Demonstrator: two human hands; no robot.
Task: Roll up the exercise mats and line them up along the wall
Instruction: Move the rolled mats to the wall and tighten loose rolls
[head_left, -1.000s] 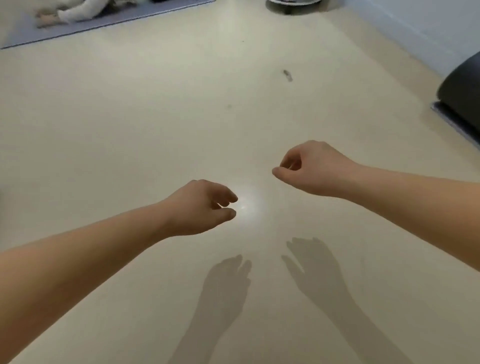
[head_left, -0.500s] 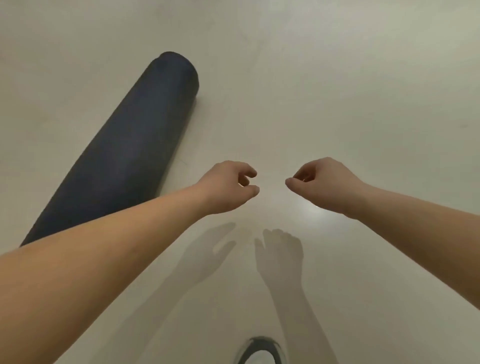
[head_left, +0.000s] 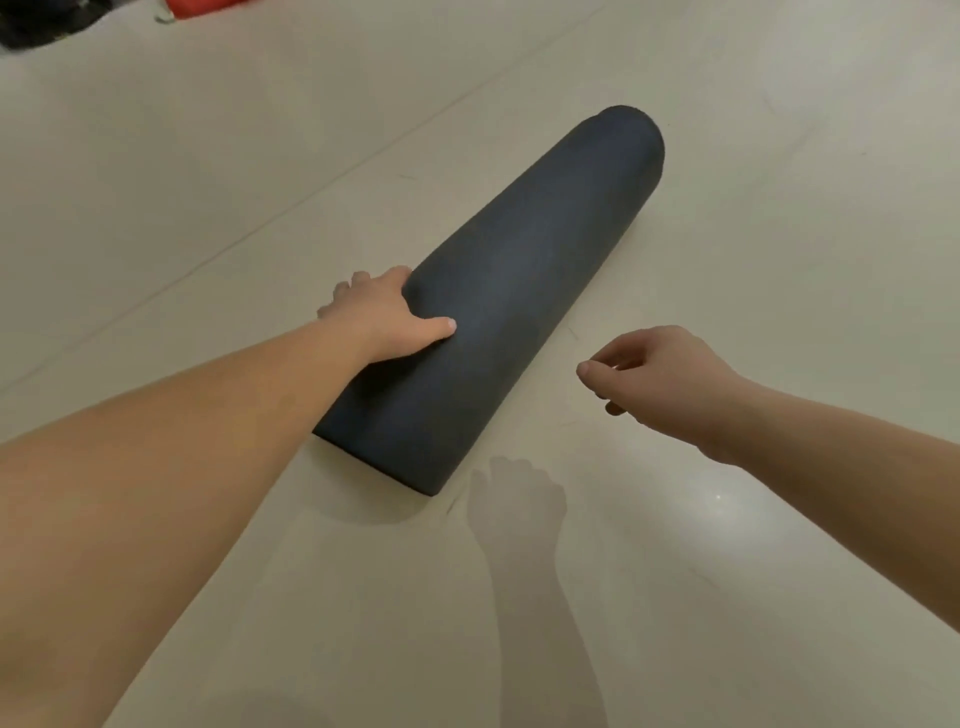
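A dark blue exercise mat (head_left: 524, 270), rolled into a thick cylinder, lies on the pale floor and runs from near centre toward the upper right. My left hand (head_left: 387, 314) rests on the roll's left side near its close end, thumb on top and fingers curled down over the far side. My right hand (head_left: 654, 379) hovers to the right of the roll, apart from it, fingers loosely curled and holding nothing.
The pale tiled floor (head_left: 727, 519) spreads all around the roll. A red object (head_left: 200, 8) and a dark object (head_left: 47, 21) sit at the far top-left edge.
The view swung so the rolled mat is now central. My left hand went from hovering with curled fingers to resting on the roll. My right hand stays free.
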